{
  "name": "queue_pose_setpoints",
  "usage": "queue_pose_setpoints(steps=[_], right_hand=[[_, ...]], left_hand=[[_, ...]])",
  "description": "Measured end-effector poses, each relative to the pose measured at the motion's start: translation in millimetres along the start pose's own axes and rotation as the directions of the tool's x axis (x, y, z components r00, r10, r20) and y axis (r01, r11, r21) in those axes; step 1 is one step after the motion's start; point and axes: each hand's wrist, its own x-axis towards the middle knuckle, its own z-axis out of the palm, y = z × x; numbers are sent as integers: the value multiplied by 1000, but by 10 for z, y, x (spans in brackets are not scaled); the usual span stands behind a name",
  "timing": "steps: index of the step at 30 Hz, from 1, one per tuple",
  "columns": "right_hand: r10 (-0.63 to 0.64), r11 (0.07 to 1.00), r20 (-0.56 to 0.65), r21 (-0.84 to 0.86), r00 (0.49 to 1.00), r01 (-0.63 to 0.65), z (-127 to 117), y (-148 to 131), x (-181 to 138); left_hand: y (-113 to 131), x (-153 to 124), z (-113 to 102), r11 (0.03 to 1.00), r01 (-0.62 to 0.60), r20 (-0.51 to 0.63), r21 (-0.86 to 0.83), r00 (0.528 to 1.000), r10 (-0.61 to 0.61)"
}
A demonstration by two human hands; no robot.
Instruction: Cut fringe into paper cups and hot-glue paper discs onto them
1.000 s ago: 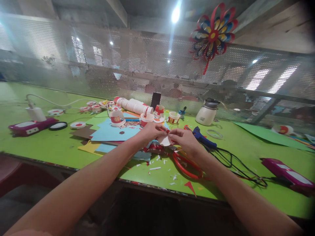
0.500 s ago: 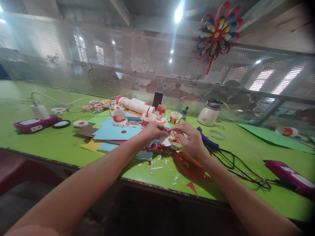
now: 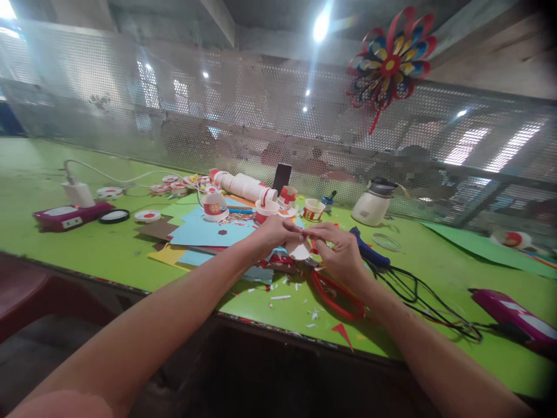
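My left hand (image 3: 279, 232) is closed in a pinch on a small white paper piece (image 3: 299, 251), which hangs rounded side down below the fingertips. My right hand (image 3: 338, 248) meets it from the other side, thumb and fingers bent together at the piece's upper edge. A bit of red shows by the right fingertips, but what they grip is hidden. Under the right hand lie scissors with red-orange handles (image 3: 340, 301), their blades partly covered. A blue glue gun (image 3: 369, 249) with a black cord rests right of that hand. Several paper cups, one of them red and white (image 3: 266, 210), stand just beyond.
Coloured paper sheets (image 3: 204, 232) are stacked left of the hands on the green table (image 3: 183, 307). White and red scraps (image 3: 313, 315) litter the front. Behind stand a phone (image 3: 282, 177), a stacked cup roll (image 3: 243, 186) and a white jug (image 3: 372, 206). Purple power strips (image 3: 72, 216) flank both sides.
My right fingertips have moved left and now meet the left ones at the white paper piece. The whole view has shifted slightly.
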Motion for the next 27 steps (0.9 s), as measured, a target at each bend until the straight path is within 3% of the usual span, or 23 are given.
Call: queue_pose_setpoints(steps=[5,9,15,21,24,27], right_hand=[[84,989,-15,121,996,-82,-8,8,23],[228,939,4,262,974,-221,-27,11,60],[442,741,218,459,870,-491,-36,34,72],[473,576,388,543,791,-611,-58,52,74],[470,567,413,536,780,-626,-64,85,72],[468,614,400,494,788,-616,-58,103,65]], left_hand=[[-6,5,-3,999,-20,28,-27,999,20],[-7,7,-8,999,-40,38,-20,998,41],[-18,20,-11,999,-30,-16,33,999,31],[5,-1,18,997,-21,-70,76,997,27],[22,-21,29,993,-24,-82,118,996,34],[22,-24,28,988,-22,-84,155,996,35]])
